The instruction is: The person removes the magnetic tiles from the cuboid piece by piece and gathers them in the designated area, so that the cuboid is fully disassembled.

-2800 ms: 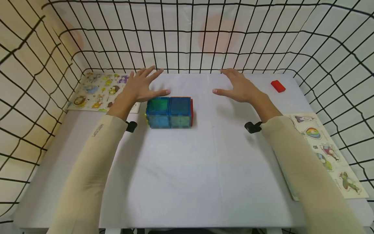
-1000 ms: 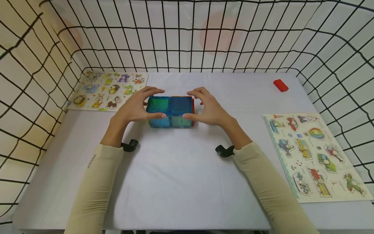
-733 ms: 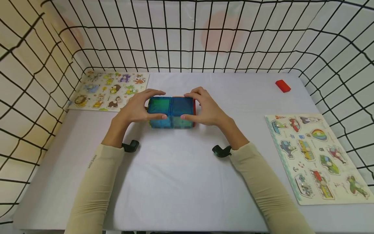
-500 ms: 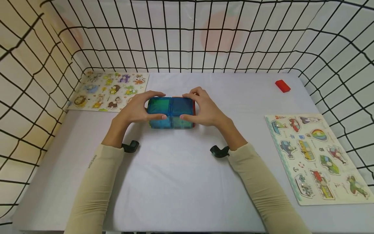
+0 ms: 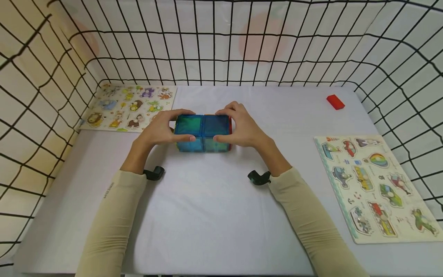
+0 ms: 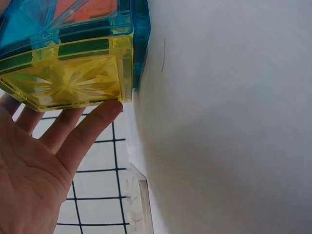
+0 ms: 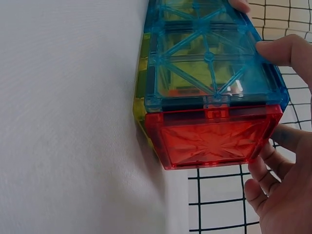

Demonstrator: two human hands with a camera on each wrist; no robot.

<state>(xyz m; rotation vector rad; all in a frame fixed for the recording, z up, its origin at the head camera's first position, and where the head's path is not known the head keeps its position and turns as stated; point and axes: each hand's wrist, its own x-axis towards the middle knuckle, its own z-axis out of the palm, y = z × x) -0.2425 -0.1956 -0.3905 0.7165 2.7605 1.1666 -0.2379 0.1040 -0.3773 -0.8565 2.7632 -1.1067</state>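
At your far left lies an animal board [image 5: 131, 104]; at your right, a vehicle board [image 5: 361, 196], a red block [image 5: 335, 102] beyond, black mesh [image 5: 214, 59] before pinkish, perhaps printed, patches [image 5: 255, 47].

white table [image 5: 211, 215] | translucent tile box [image 5: 203, 130] | animal picture board [image 5: 128, 108] | vehicle picture board [image 5: 375, 188] | red block [image 5: 335, 102]

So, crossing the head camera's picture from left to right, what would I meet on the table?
Flat cream board with animal pictures → oblong box of translucent coloured plastic tiles → flat cream board with vehicle pictures.
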